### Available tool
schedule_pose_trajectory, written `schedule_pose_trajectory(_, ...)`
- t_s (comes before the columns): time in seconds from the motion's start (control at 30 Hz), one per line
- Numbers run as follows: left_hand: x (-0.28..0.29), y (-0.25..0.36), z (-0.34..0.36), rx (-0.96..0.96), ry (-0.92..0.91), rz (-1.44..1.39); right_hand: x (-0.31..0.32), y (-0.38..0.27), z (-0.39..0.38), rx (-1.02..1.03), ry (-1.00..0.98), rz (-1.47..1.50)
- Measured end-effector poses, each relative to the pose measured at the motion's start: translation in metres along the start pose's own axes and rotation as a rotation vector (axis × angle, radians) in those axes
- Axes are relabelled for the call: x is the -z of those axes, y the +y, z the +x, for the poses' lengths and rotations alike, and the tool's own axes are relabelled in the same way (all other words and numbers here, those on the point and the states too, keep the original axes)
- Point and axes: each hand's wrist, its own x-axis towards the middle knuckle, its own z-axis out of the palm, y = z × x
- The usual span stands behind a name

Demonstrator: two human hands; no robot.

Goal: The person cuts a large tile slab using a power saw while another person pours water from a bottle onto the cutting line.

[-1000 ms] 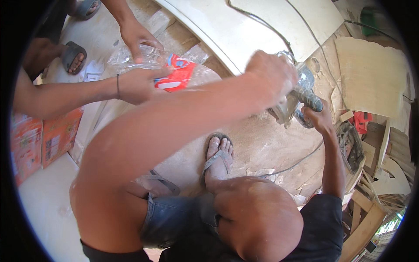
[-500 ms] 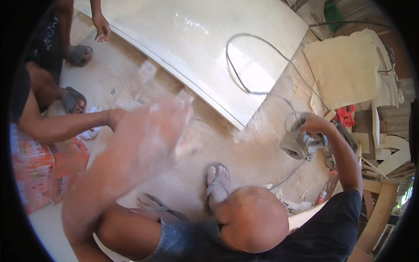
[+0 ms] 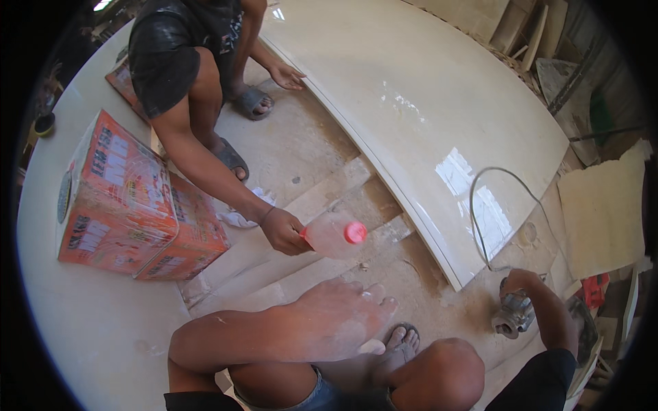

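My left hand (image 3: 346, 316), coated in pale dust, hovers above my knees with fingers apart and nothing visible in it. Just beyond it, a co-worker's hand (image 3: 282, 231) holds a clear plastic bottle (image 3: 332, 236) with a red cap toward me. There is a gap between that bottle and my left hand. At the right, my right hand (image 3: 524, 282) grips the top of a grey corded power tool (image 3: 510, 318), whose round metal end faces me. My fingers partly hide the tool, and its exact kind is unclear.
A large glossy cream panel (image 3: 411, 116) lies beyond my feet. Its corner points toward me, and a black cable (image 3: 473, 212) loops over it. Orange-red square tins (image 3: 123, 205) stand at left, near the squatting co-worker. A rough board (image 3: 603, 212) and a red object (image 3: 595, 290) sit at right.
My view has swung so the scene sits further right and the tins show more fully. My left hand has dropped toward my knees, uncovering the co-worker's bottle. My right hand keeps its grip.
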Motion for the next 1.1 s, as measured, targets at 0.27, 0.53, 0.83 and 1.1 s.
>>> schedule_pose_trajectory(0.27, -0.014, -0.059, 0.019, -0.025, 0.346, -0.041, 0.000, -0.029, 0.022, -0.042, -0.005, -0.055)
schedule_pose_trajectory(0.53, 0.024, -0.255, 0.128, 0.290, 1.041, 0.599, 0.098, -0.186, -0.115, 0.602, 1.394, 0.076)
schedule_pose_trajectory(0.83, -0.005, -0.301, 0.177, 0.653, 0.853, -0.388, 0.024, -0.236, -0.024, 0.506, 1.195, 0.264)
schedule_pose_trajectory(1.1, -0.009, -0.359, 0.242, 0.756, 1.075, -0.710, 0.001, -0.238, 0.019, 0.416, 1.327, 0.147)
